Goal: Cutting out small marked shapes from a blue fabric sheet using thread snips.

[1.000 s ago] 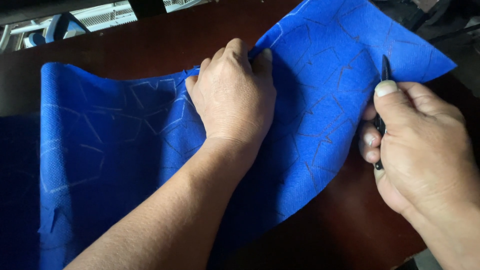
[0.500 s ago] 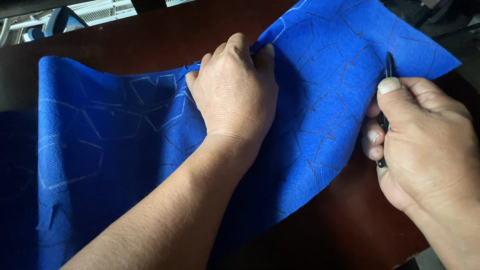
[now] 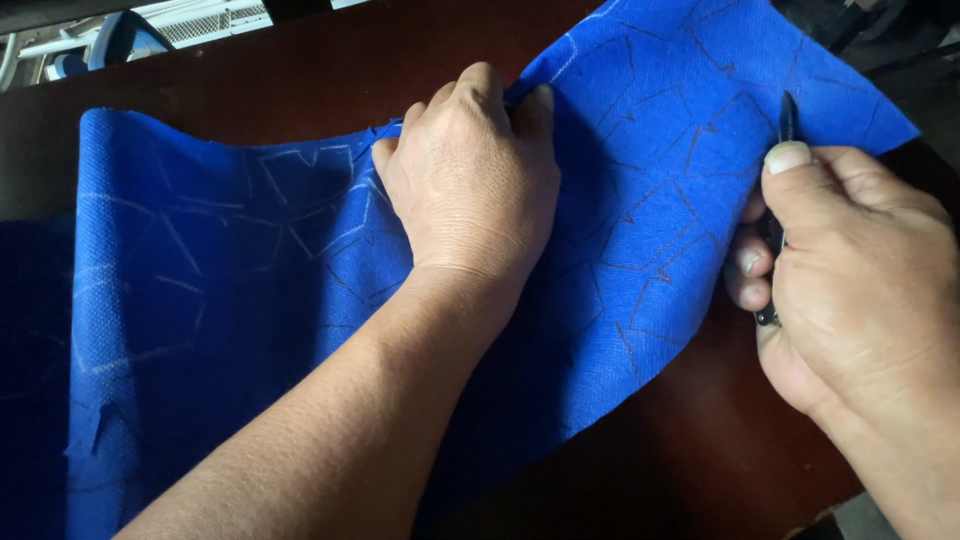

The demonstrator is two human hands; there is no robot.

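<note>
1. One sheet of blue cloth [image 3: 230,300], marked with drawn outlines, spreads from the left edge of the frame to the upper right, over one dark brown table [image 3: 250,60].
2. Two hands show, well apart.
3. The left hand [image 3: 470,180], at centre, lies palm down on the cloth, fingertips curled over its top edge.
4. The right hand [image 3: 850,270], at the right edge, is clamped around one dark tool [image 3: 786,120], whose tip touches the cloth's right border.
</note>
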